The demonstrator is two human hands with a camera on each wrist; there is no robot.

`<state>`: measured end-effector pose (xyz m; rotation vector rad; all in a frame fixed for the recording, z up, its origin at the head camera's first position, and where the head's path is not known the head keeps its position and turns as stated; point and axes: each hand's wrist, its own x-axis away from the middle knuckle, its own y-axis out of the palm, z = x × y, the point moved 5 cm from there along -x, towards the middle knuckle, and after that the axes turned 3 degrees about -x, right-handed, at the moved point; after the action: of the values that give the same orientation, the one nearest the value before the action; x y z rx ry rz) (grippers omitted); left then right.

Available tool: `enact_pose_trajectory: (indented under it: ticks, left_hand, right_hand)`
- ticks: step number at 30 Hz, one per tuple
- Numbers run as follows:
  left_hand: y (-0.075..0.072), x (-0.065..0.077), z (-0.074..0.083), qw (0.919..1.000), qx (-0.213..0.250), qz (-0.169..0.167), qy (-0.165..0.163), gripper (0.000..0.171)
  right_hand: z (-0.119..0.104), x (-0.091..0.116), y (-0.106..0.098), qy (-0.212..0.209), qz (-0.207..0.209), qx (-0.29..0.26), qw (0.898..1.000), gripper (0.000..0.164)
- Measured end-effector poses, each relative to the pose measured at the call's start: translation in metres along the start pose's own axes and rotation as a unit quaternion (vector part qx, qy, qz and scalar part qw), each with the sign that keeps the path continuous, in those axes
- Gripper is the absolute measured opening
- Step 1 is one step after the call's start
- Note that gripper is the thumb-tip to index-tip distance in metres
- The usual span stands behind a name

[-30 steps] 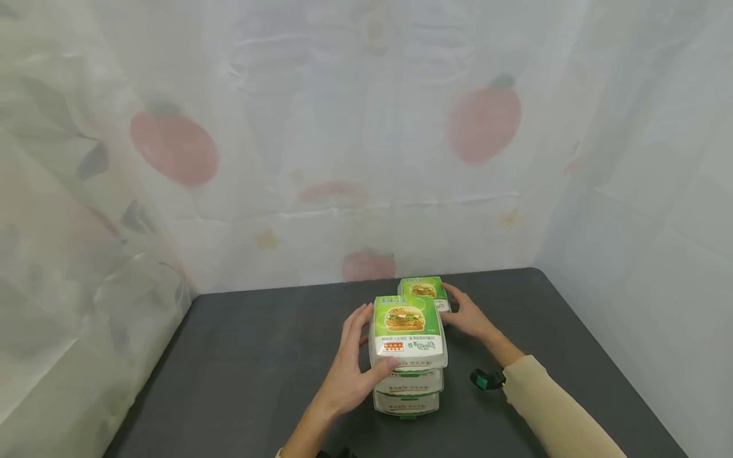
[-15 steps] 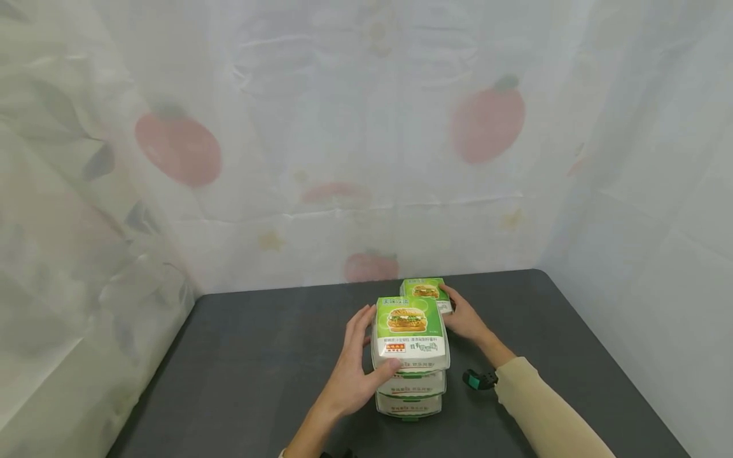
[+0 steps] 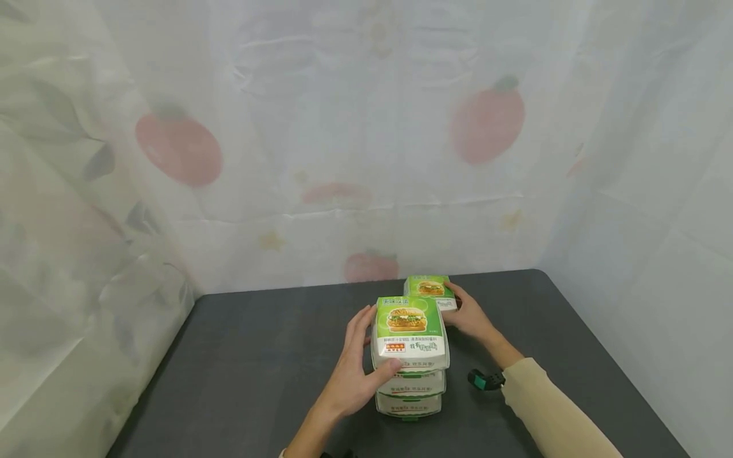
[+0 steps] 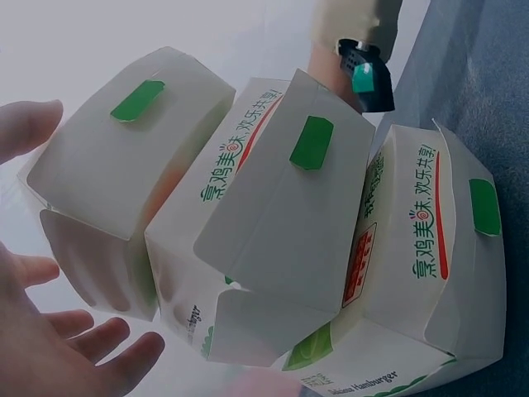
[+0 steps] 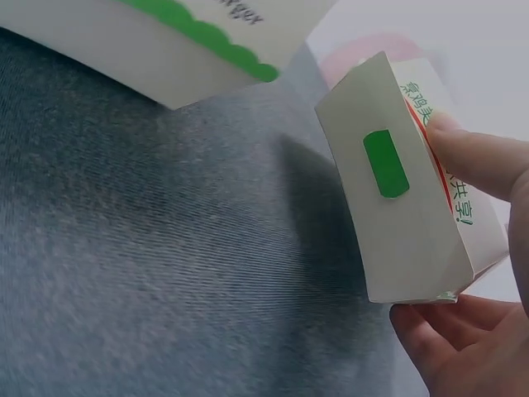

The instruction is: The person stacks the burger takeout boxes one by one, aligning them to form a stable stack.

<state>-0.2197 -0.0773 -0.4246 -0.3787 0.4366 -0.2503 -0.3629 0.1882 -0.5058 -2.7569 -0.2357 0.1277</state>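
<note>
Three white-and-green paper burger boxes stand stacked, the top box showing a burger picture, the middle box and bottom box under it. My left hand is at the stack's left side, thumb before the top box and straight fingers toward its far left corner. In the left wrist view its fingers are spread beside the boxes; contact is unclear. Behind the stack, my right hand grips another burger box, thumb on its printed face and fingers around its side. Whether that box touches the table cannot be told.
A dark grey table carries the boxes, its far edge just behind the held box. Pale printed curtains hang at the back and both sides. A black wrist device is on my right forearm, beside the stack.
The burger box in my right hand has shifted slightly right, and lately a little away from the stack. My left hand and the stack keep their places.
</note>
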Motion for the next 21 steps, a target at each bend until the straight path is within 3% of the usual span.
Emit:
enact_pose_trajectory:
  ticks: [11,21]
  left_hand:
    - [0.001,0.0,-0.001,1.0,0.004,-0.003,-0.002,0.09]
    - [0.0,0.0,-0.001,1.0,-0.006,-0.004,0.003,0.088]
  right_hand:
    - [-0.02,0.009,-0.022,-0.018,-0.009,0.014,1.0,0.098]
    - [-0.051,0.019,-0.046,-0.034,-0.001,0.01,0.999,0.098]
